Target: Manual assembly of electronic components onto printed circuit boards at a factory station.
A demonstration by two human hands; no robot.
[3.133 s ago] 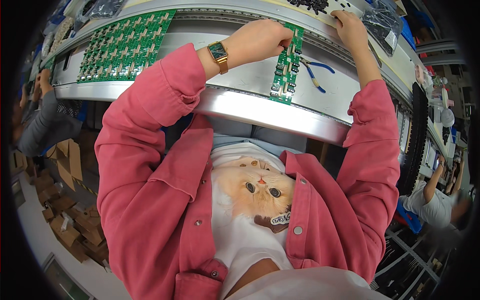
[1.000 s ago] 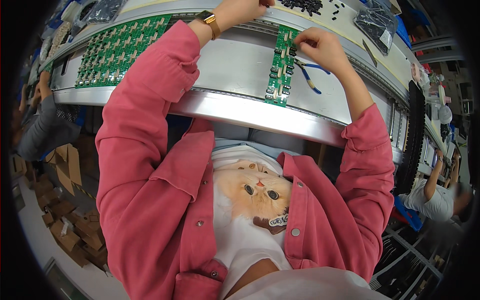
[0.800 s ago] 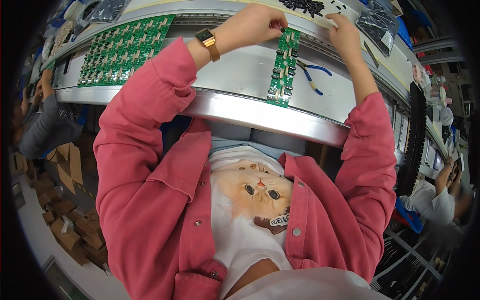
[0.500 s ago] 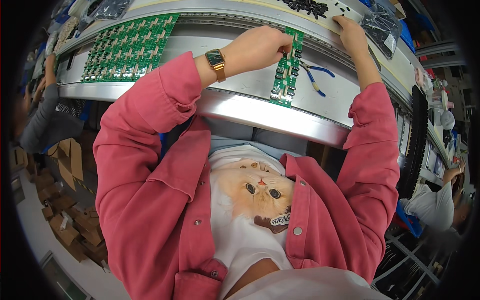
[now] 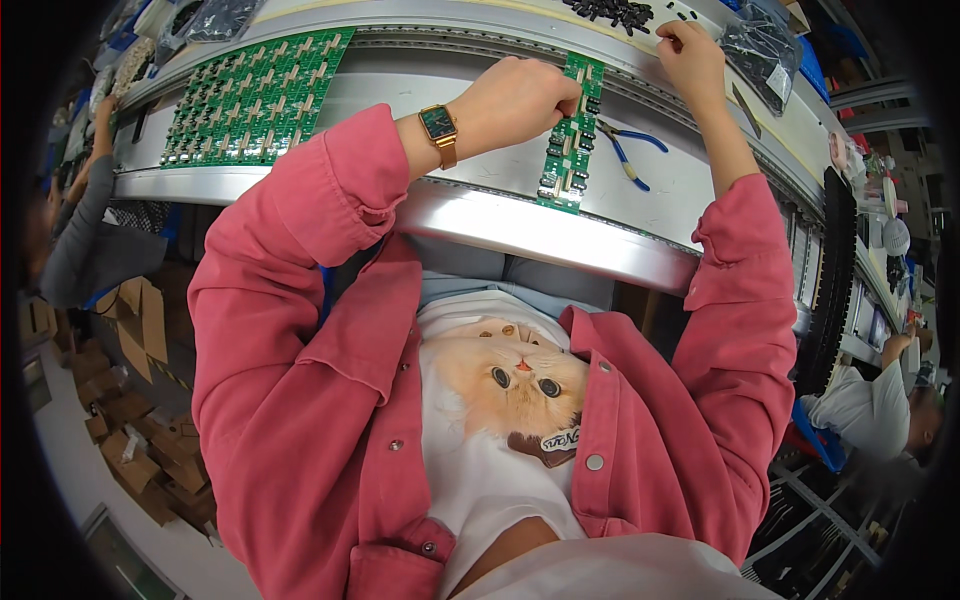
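A narrow green circuit board (image 5: 570,145) with black components along it lies across the metal rails in front of me. My left hand (image 5: 525,98), with a gold watch on its wrist, is closed at the board's upper left edge. Its fingertips are hidden, so anything between them does not show. My right hand (image 5: 692,60) is raised over the far ledge, fingers curled and pinched together near a few loose black parts (image 5: 682,15). Whatever it may hold is too small to make out. Blue-and-yellow-handled pliers (image 5: 630,155) lie right of the board.
A large green circuit board panel (image 5: 255,100) spans the rails at left. A pile of small black parts (image 5: 615,14) sits on the far ledge, with a plastic bag (image 5: 765,60) at its right. Other people work at far left and far right. Cardboard boxes (image 5: 140,440) stand at lower left.
My right hand has shifted slightly up and left, its fingers drawing together. My left hand has turned a little at the board. The boards have slid slightly left.
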